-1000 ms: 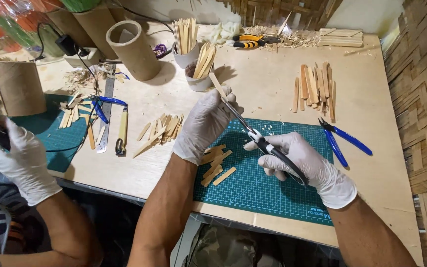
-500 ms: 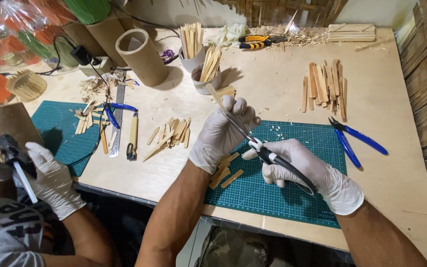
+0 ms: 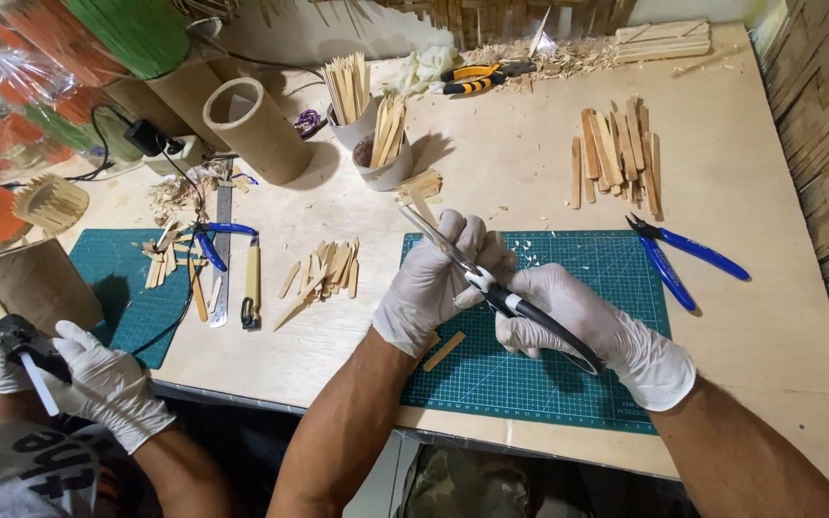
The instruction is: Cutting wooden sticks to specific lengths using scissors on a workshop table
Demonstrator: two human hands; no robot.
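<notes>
Two gloved hands: left hand clamped on one stick, right hand on one knife.

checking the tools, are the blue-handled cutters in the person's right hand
No, the blue-handled cutters lie on the green cutting mat's right edge, while the right hand grips a black-handled knife.

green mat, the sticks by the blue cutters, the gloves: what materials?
Cutting mat: looks like matte green rubbery plastic, printed with a white grid. Sticks: thin, unfinished pale-brown wood or bamboo strips. Gloves on left hand and right hand: thin white latex-like, wrinkled.
</notes>
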